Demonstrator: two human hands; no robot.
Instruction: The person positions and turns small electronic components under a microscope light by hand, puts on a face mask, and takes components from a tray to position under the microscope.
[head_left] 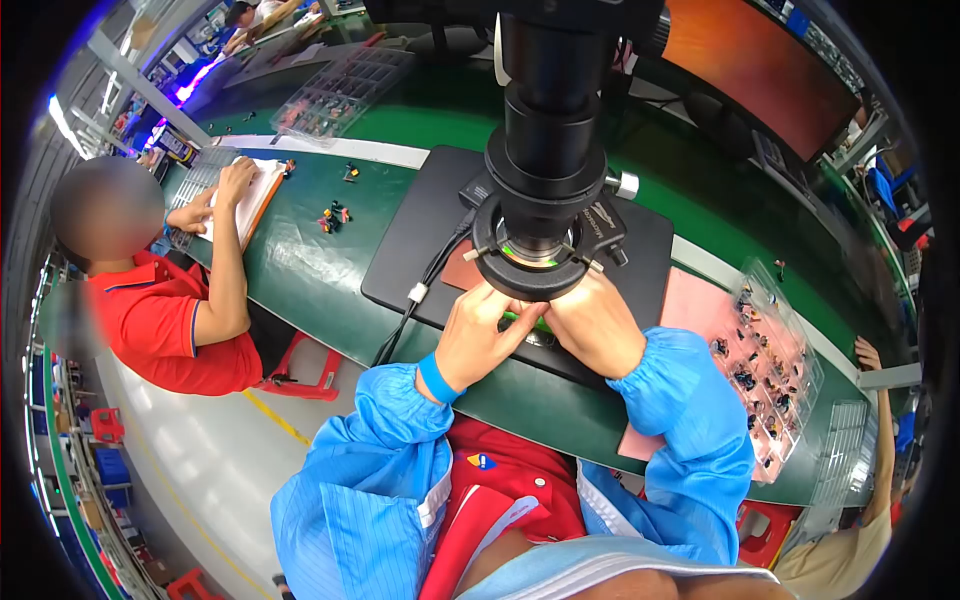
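Under the ring light of a black microscope [540, 180], my two hands meet over the front of its dark base [400, 265]. My left hand [485, 335] has its fingers curled in and its thumb stretched toward the right hand. Close against it is my right hand [598, 325], bent at the wrist, its fingertips mostly hidden by the ring. A bright green patch shows between the hands, but I cannot make out what they hold. A blue band [437, 379] circles my left wrist, and blue sleeves cover both forearms.
To the right, a clear compartment tray [770, 375] of small dark parts lies on a pink mat [695, 300]. Small parts [333, 217] lie on the green table at left, where a co-worker in red [170, 325] handles white sheets. A monitor [765, 70] stands behind the microscope.
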